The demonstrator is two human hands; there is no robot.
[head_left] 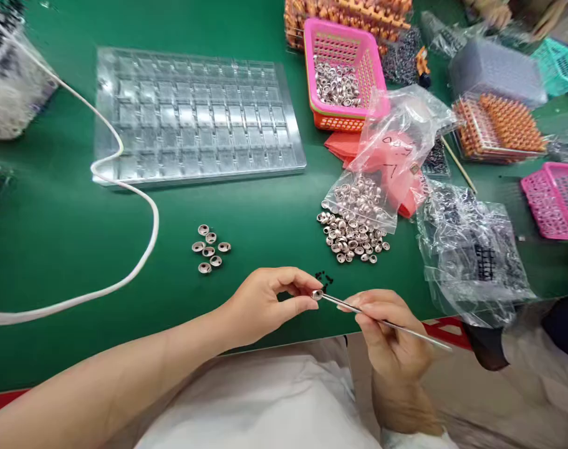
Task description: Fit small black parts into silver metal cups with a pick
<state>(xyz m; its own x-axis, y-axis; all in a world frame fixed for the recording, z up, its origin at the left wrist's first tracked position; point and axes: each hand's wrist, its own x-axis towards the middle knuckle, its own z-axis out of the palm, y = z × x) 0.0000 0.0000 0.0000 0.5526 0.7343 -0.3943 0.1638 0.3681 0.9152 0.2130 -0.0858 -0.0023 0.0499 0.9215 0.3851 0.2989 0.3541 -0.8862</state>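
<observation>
While your left hand [260, 305] pinches a small metal cup [317, 295], your right hand [393, 330] grips a thin metal rod [417, 334], its tip at the cup. From there, eight loose cups [209, 251] lie at ten o'clock, a larger pile [351, 236] at one.

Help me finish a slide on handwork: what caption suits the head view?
Left hand pinching a small silvery cup, right hand holding a slender rod to it, beside a green tabletop.
</observation>
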